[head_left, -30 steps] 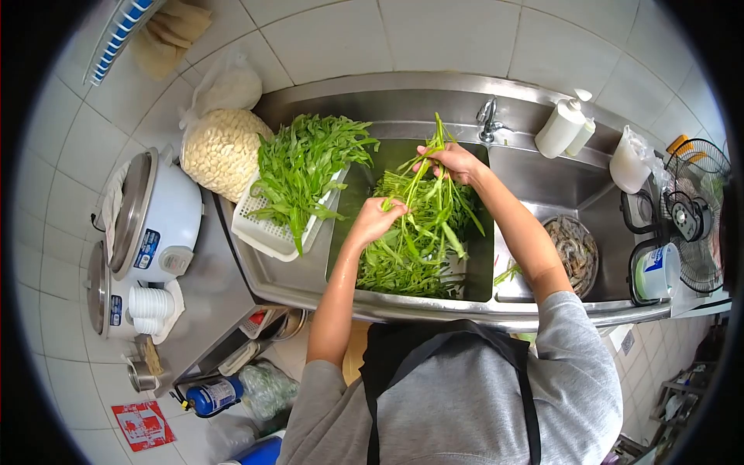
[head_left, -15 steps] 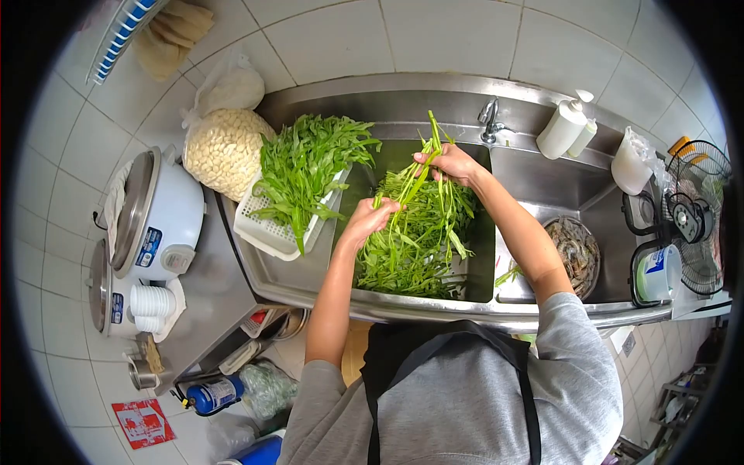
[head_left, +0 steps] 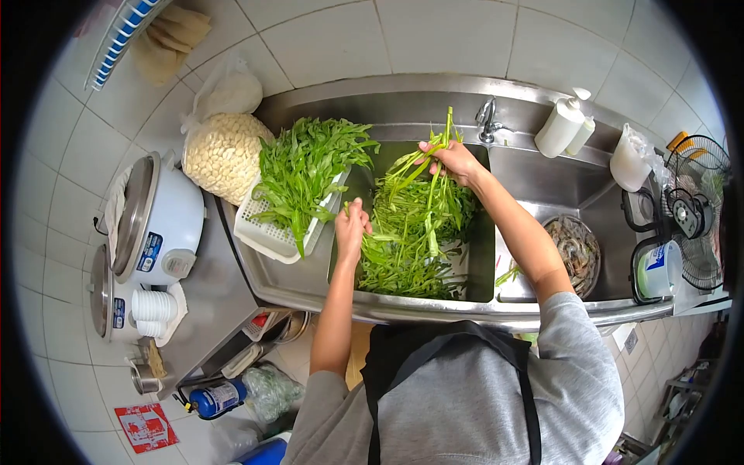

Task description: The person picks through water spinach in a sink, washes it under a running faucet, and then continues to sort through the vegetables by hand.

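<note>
Long green stems (head_left: 442,143) are bunched in my right hand (head_left: 451,160), which is closed round them above the left sink basin. Their leaves hang down over a heap of leafy greens (head_left: 407,267) in that basin. My left hand (head_left: 352,226) is closed near the basin's left edge, with thin green stalks at its fingers. Left of it, a white perforated basket (head_left: 267,232) sits on the drainboard with a pile of leafy greens (head_left: 306,170) on top.
Right of the basin are a metal bowl of shrimp-like pieces (head_left: 573,252), a faucet (head_left: 488,120), pump bottles (head_left: 562,128), a white tub (head_left: 659,267) and a fan (head_left: 694,213). Leftward stand a bag of pale pieces (head_left: 225,155) and a rice cooker (head_left: 167,221).
My left hand has moved left, away from my right hand and the bunch. My right hand stays closed on the stems, almost in the same place.
</note>
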### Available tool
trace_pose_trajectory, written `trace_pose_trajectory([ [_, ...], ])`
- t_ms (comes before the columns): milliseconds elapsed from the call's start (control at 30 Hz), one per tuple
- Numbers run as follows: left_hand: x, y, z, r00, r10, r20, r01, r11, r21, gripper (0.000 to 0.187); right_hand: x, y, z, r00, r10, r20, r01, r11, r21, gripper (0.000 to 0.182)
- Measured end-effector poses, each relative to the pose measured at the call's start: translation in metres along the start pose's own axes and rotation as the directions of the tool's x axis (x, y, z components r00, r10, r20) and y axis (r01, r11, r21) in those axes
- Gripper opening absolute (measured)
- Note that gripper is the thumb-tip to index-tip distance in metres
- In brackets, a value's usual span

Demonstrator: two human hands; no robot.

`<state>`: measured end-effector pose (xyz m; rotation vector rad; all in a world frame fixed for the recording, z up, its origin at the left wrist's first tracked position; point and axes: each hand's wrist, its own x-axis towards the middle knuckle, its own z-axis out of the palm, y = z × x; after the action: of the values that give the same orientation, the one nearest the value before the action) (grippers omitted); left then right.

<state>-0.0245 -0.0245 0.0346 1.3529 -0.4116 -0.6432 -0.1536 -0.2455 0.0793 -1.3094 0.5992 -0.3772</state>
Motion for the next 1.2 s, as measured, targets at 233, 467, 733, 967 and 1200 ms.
trace_pose_trajectory([
  [233, -0.007, 0.024, 0.037, 0.882, 0.102, 0.460, -0.321, 0.846, 0.427, 0.022, 0.006, 0.007, 0.020, 0.990, 0.099, 0.097, -0.093, 0.993, -0.071, 0.029],
  [467, 0.007, 0.021, 0.035, 0.849, -0.098, 0.519, -0.273, 0.760, 0.589, 0.020, 0.005, 0.004, 0.023, 0.997, 0.058, 0.048, -0.041, 0.954, -0.298, 0.026],
  [733, 0.005, 0.026, 0.036, 0.827, -0.169, 0.536, -0.300, 0.674, 0.675, 0.023, 0.012, 0.016, 0.014, 0.980, 0.185, 0.070, -0.163, 0.957, -0.241, 0.031],
  [967, 0.002, 0.026, 0.037, 0.805, -0.165, 0.570, -0.337, 0.664, 0.667, 0.020, 0.007, 0.013, 0.015, 0.966, 0.158, 0.205, -0.117, 0.974, -0.195, 0.030],
  [1200, 0.009, 0.013, 0.011, 0.886, -0.168, 0.433, -0.279, 0.552, 0.785, 0.023, 0.012, 0.022, 0.013, 0.961, 0.206, 0.185, -0.158, 0.957, -0.245, 0.034],
])
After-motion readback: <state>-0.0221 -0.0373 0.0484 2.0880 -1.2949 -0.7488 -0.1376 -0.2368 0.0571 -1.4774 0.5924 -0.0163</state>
